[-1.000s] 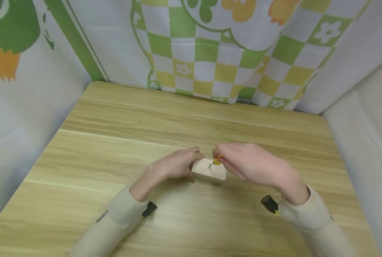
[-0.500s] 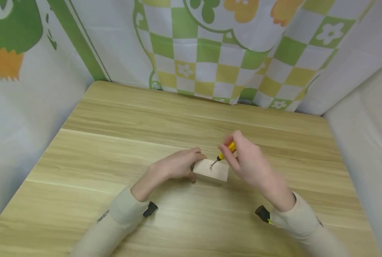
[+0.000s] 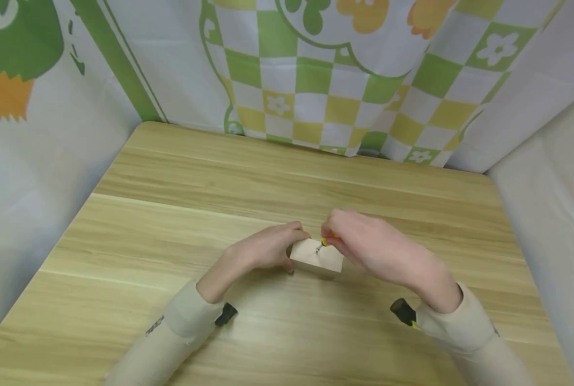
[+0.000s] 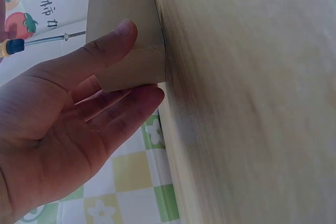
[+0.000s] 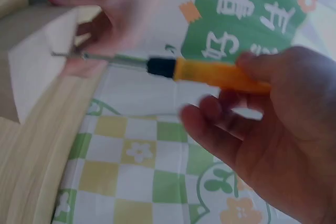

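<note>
A pale wooden block (image 3: pixel 316 256) rests on the table, with a screw (image 4: pixel 76 34) standing out of its upper face. My left hand (image 3: pixel 270 245) grips the block's left end, thumb (image 4: pixel 113 43) on the near side and fingers on the far side. In my right hand (image 3: pixel 381 246) is a screwdriver (image 5: pixel 210 73) with a yellow handle and a dark collar, pinched at the handle between thumb and fingers. Its metal shaft (image 5: pixel 118 60) runs down to the screw head, and tip and screw are in line in both wrist views.
The wood-grain table (image 3: pixel 181 177) spreads around the block. A printed cloth (image 3: pixel 311 80) with green and yellow checks hangs behind it, and pale cloth walls (image 3: pixel 552 177) stand at the sides. Dark wrist-worn pieces (image 3: pixel 404 312) sit by the cuffs.
Half a second ago the right hand was turned so the yellow handle showed; now it has rolled over and covers most of it, as one second ago. Block and left hand stay put.
</note>
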Tool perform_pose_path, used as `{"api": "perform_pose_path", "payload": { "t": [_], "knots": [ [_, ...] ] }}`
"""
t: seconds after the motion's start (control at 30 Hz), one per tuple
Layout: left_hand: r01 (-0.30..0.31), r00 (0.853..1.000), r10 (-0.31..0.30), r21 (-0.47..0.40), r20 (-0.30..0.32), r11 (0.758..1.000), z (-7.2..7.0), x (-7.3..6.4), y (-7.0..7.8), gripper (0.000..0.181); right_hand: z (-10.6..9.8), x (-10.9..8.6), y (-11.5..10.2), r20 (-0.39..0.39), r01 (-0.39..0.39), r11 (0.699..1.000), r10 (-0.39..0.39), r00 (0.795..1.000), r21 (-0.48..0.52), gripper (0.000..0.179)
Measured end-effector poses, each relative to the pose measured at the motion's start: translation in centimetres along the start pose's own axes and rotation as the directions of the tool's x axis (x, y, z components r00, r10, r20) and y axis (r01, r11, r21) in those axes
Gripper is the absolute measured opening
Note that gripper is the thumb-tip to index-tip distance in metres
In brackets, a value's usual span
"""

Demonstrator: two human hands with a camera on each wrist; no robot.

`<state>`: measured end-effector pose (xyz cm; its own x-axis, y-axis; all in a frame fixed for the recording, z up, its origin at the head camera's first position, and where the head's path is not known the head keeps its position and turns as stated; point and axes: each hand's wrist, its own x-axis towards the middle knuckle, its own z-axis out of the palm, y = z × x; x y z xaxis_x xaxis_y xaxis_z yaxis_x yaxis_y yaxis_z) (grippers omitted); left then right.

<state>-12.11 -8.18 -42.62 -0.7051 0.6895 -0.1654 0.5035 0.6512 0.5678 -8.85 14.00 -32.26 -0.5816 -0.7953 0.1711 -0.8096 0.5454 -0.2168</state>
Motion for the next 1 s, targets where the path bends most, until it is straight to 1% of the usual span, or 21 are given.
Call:
{"api": "perform_pose_path", "payload": {
  "t": [0.07,0.1,0.2,0.23,0.33,0.37,0.4,0.43,0.47,0.53,0.6,0.67,0.7,0.77,0.83,0.9,0.97,1.0],
  "knots": [
    [-0.005,1.0,0.005,-0.001,-0.001,1.0,0.0,0.0,0.0,0.057,-0.1,-0.2,0.2,0.005,0.005,1.0,-0.005,1.0,-0.01,0.009],
    [-0.005,1.0,0.005,-0.003,0.0,1.0,0.1,0.1,0.0,0.057,-0.1,-0.3,0.3,-0.004,-0.006,1.0,0.006,1.0,-0.018,0.011],
    [-0.003,1.0,0.003,-0.001,0.002,1.0,0.2,0.1,0.1,0.056,0.5,-0.4,0.3,-0.071,-0.067,0.997,0.063,0.995,-0.047,0.017],
    [-0.004,1.0,0.004,0.001,-0.001,1.0,0.2,0.1,0.1,0.055,0.8,-0.4,0.2,-0.106,-0.104,0.993,0.098,0.99,-0.057,0.017],
    [-0.01,1.0,0.01,0.015,-0.012,1.0,0.2,0.1,0.1,0.053,1.5,-0.2,0.0,-0.217,-0.2,0.976,0.179,0.96,-0.082,0.018],
    [-0.013,1.0,0.013,0.019,-0.015,1.0,0.3,0.1,0.1,0.053,1.5,-0.1,-0.1,-0.233,-0.224,0.972,0.201,0.951,-0.076,0.019],
    [-0.015,1.0,0.015,0.021,-0.017,1.0,0.3,0.2,0.1,0.052,1.5,-0.1,-0.2,-0.239,-0.234,0.969,0.212,0.948,-0.072,0.018],
    [-0.017,1.0,0.017,0.02,-0.021,1.0,0.3,0.2,0.2,0.053,1.3,0.0,-0.2,-0.234,-0.233,0.97,0.211,0.949,-0.072,0.016],
    [-0.019,1.0,0.019,0.021,-0.022,1.0,0.3,0.2,0.2,0.054,1.1,0.1,-0.2,-0.216,-0.217,0.974,0.199,0.956,-0.063,0.014],
    [-0.017,1.0,0.018,0.018,-0.022,1.0,0.2,0.2,0.2,0.055,0.7,0.2,-0.1,-0.154,-0.16,0.986,0.152,0.976,-0.041,0.011],
    [-0.015,1.0,0.015,0.016,-0.02,1.0,0.1,0.2,0.2,0.056,0.2,0.2,0.1,-0.085,-0.068,0.998,0.066,0.994,-0.017,0.008],
    [-0.013,1.0,0.013,0.015,-0.018,1.0,0.0,0.2,0.2,0.056,-0.1,0.1,0.5,-0.04,0.023,1.0,-0.023,0.999,0.01,0.011],
    [-0.011,1.0,0.011,0.014,-0.016,1.0,0.0,0.2,0.2,0.056,-0.1,0.1,0.7,-0.027,0.057,0.998,-0.057,0.998,0.019,0.013],
    [-0.005,1.0,0.005,0.012,-0.015,1.0,-0.1,0.2,0.3,0.057,-0.2,-0.1,0.9,-0.025,0.104,0.994,-0.103,0.994,0.03,0.018],
    [-0.002,1.0,0.002,0.011,-0.013,1.0,-0.1,0.1,0.3,0.057,-0.1,-0.3,1.0,-0.048,0.097,0.995,-0.096,0.994,0.008,0.022],
    [0.002,1.0,-0.002,0.013,-0.011,1.0,-0.1,0.0,0.3,0.056,0.2,-0.4,0.9,-0.083,0.05,0.998,-0.053,0.995,-0.028,0.022],
    [0.002,1.0,-0.002,0.017,-0.012,1.0,-0.1,0.0,0.2,0.055,0.5,-0.2,0.6,-0.127,-0.003,0.998,-0.005,0.992,-0.064,0.024],
    [0.001,1.0,-0.001,0.02,-0.011,1.0,-0.1,0.0,0.2,0.055,0.7,-0.1,0.4,-0.141,-0.024,0.998,0.015,0.99,-0.064,0.026]
  ]
}}
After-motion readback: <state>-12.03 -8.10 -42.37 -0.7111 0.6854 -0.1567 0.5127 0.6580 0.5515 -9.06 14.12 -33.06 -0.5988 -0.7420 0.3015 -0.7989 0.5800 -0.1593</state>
